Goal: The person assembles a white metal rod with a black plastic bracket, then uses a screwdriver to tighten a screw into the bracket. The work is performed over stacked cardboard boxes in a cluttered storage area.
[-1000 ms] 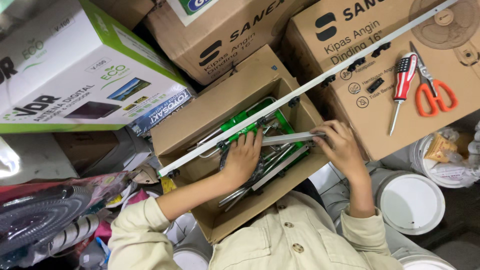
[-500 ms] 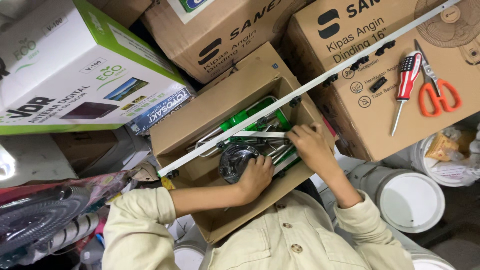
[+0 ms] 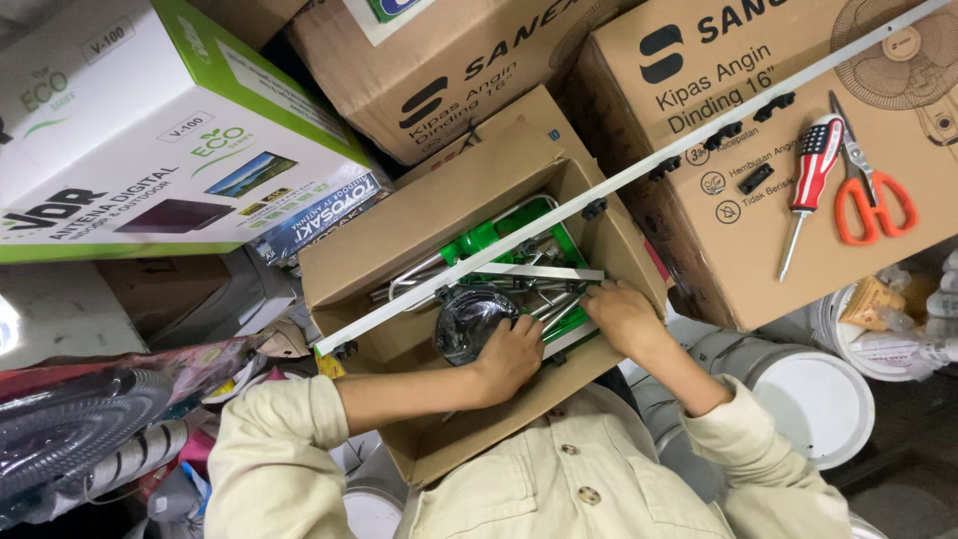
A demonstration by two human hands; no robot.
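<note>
White-and-green carton (image 3: 150, 130): far left, lying slanted, beside the open box.
Open cardboard box (image 3: 399, 240): centre, flaps spread; it holds the parts both hands are in.
White rail (image 3: 639, 175): a long thin strip with black clips, lying diagonally across the top of the open box and on over the right-hand carton.
Green-and-metal parts (image 3: 499, 240): green plastic pieces and bare metal tubes packed together inside the box, with a flat metal bar (image 3: 539, 271) lying across them.
Dark wrapped round part (image 3: 467, 319): in the box, just below the tubes, in shiny dark plastic film.
Left hand (image 3: 509, 354): knuckles up, fingers curled over the right edge of the wrapped round part and closed on it.
Right hand (image 3: 624, 314): at the box's right wall, fingers bent down among the tube ends; I cannot tell whether they grip anything.
Handling: the wrapped part looks compact and fairly heavy, and its film is likely slippery, so hold it under the rim rather than by the wrap. The tubes look stiff, light and apt to tangle, so take them near the middle.
Screwdriver (image 3: 810, 170) and orange-handled scissors (image 3: 870, 200): side by side on the right-hand carton (image 3: 728, 230), well apart from both hands.
White buckets (image 3: 813, 399): lower right, lids on.
</note>
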